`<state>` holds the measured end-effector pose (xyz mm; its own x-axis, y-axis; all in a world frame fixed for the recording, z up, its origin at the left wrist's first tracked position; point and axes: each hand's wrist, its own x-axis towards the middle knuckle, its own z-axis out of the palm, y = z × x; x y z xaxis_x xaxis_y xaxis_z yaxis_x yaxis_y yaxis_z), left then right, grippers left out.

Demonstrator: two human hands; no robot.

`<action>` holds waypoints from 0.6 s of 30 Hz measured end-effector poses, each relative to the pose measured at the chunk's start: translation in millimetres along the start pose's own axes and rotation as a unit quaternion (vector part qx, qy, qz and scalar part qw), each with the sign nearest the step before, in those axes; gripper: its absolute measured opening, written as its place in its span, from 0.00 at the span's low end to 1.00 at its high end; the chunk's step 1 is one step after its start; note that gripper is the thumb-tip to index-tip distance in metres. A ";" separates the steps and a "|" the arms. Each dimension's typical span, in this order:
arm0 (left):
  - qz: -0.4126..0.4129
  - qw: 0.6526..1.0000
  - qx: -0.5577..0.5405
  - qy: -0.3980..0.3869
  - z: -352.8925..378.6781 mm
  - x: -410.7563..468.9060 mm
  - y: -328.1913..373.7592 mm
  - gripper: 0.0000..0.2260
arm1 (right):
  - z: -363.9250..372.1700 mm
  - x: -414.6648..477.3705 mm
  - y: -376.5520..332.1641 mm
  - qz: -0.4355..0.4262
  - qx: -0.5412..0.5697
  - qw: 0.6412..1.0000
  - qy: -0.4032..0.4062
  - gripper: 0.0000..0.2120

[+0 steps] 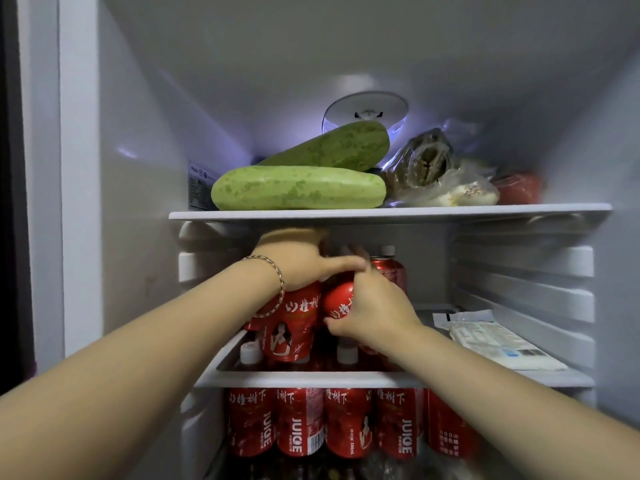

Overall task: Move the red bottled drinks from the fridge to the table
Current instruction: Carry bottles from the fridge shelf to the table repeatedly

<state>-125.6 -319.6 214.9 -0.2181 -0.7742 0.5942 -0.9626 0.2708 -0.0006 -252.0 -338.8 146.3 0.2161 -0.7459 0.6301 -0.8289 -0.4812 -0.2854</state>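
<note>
Both hands inside the fridge (pixel 138 168): left grip (pixel 304 261) wrapped over 1 red bottle (pixel 294 323), right grip (pixel 374 303) around another bottle (pixel 341 301).

Red bottles (pixel 294 323) upright, perhaps tilted

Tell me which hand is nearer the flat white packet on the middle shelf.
Right. The right hand grips a red bottle just left of the white packet; the left hand, on another bottle, is farther left.

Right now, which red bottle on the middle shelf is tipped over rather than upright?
The red bottle in the right hand grip leans sideways; the left hand bottle stands upright.
</note>
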 end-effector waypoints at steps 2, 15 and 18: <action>0.054 0.998 0.035 -0.014 2.3 4.1 2.8 0.23 | -1.9 0.5 3.6 0.023 0.052 0.998 0.019 0.51; 0.053 0.999 0.000 -0.011 7.0 7.9 -2.7 0.20 | -19.9 31.4 55.6 0.082 0.315 0.937 0.126 0.18; 0.055 0.998 0.021 0.019 9.3 4.1 -3.1 0.21 | -12.5 46.7 68.0 0.176 0.141 0.974 0.027 0.31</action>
<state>-125.0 -328.9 209.8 -0.3172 -0.7187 0.6188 -0.9394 0.3276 -0.1010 -304.7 -400.6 165.3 -0.0907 -0.8658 0.4921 -0.6698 -0.3126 -0.6736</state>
